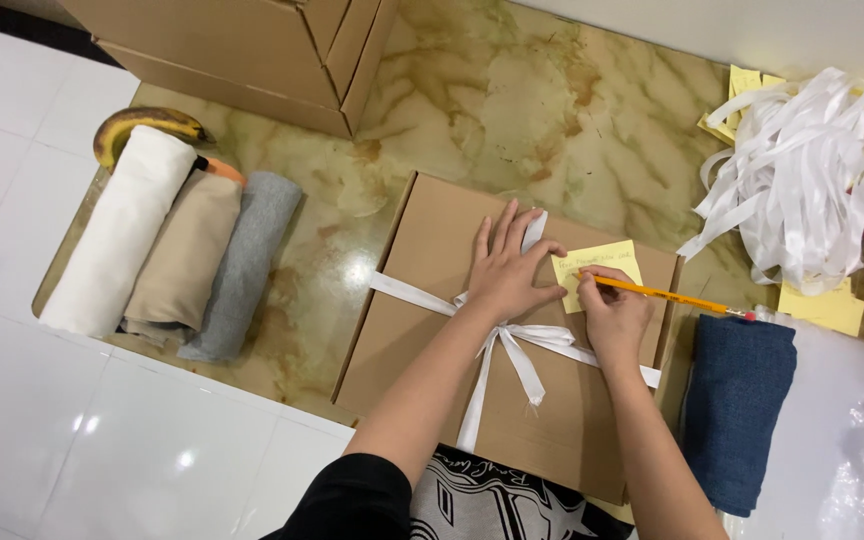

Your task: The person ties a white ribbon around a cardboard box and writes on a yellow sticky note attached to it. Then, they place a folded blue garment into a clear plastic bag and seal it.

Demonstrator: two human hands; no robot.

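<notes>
A brown box (512,340) tied with white ribbon (512,345) lies on the marble worktop (512,110), its near edge hidden by the person's dark top. The left hand (508,268) lies flat, fingers spread, on the lid beside a yellow note (620,262). The right hand (614,314) has its fingers closed round a pencil (664,294), tip on the note; the writing is too small to make out. Left lie three rolled cloths (172,250), half hiding a banana (142,122). Right, a blue cloth (738,410), a ribbon heap (802,170), and clear wrap, cut off. More boxes (252,45) stand far, cut off.
</notes>
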